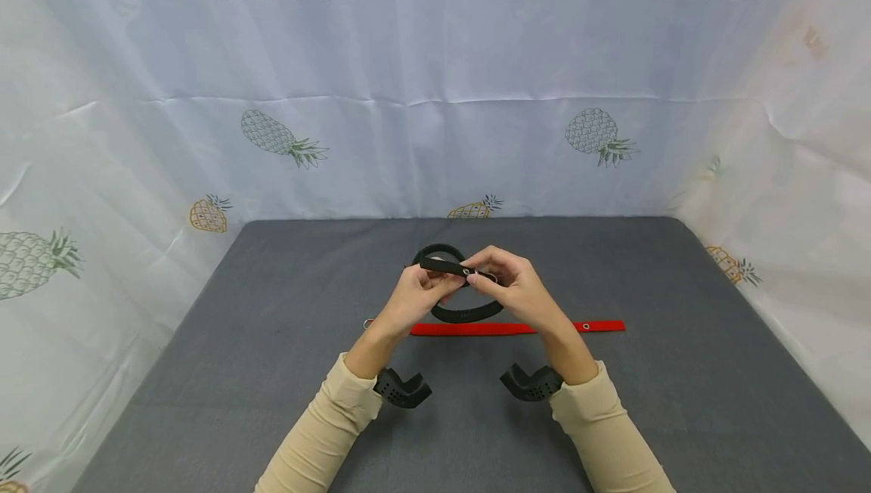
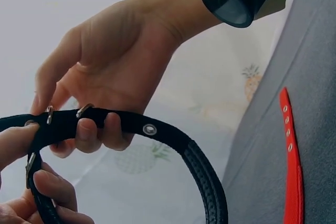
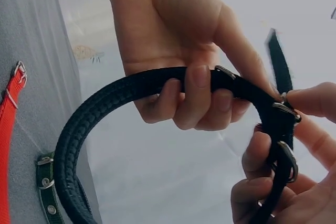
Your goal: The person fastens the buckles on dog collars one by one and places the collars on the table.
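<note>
Though flat-ended, a curved, stitched black collar (image 3: 113, 93) in the grip of left hand (image 1: 420, 290) and right hand (image 1: 509, 281).

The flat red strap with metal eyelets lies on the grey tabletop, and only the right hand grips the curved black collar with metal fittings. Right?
Wrong on "only": the left hand grips the curved black collar too, as the left wrist view shows. The right hand does grip it, and the flat red strap lies on the grey tabletop.
</note>
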`<state>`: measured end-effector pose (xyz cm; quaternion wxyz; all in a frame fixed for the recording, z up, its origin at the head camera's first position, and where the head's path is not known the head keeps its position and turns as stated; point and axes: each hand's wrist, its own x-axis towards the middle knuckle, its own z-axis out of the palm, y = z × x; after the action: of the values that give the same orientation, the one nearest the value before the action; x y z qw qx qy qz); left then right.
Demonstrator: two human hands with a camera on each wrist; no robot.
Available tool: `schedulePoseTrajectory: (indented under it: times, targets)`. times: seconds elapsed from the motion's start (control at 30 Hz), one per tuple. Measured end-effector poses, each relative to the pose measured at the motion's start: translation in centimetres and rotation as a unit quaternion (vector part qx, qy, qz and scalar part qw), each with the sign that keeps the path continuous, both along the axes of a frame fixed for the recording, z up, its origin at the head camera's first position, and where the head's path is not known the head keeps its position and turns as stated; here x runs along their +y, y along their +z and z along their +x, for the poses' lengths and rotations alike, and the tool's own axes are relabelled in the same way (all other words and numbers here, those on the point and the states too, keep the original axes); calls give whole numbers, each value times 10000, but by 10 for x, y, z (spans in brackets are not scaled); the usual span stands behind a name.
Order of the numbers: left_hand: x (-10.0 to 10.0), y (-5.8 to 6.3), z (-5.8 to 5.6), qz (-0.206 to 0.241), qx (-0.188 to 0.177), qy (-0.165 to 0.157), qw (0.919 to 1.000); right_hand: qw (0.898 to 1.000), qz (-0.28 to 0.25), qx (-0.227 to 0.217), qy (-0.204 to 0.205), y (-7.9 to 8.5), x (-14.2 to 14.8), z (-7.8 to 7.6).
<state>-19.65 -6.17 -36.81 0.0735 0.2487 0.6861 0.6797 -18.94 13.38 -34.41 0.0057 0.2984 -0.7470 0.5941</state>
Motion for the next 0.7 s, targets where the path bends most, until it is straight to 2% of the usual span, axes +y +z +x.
schedulePoseTrajectory:
  times: [0.4, 0.53, 0.7]
  targets:
    - [1, 3, 0, -70, -150, 173, 9997, 9986, 180, -450, 186, 0, 10, -5]
    - [0, 4, 0, -98, -30, 141, 9998, 9987, 125, -485, -11, 0, 11, -5]
    - [2, 3, 1, -303, 283, 327, 9986, 9978, 282, -381, -464, 0, 9, -4]
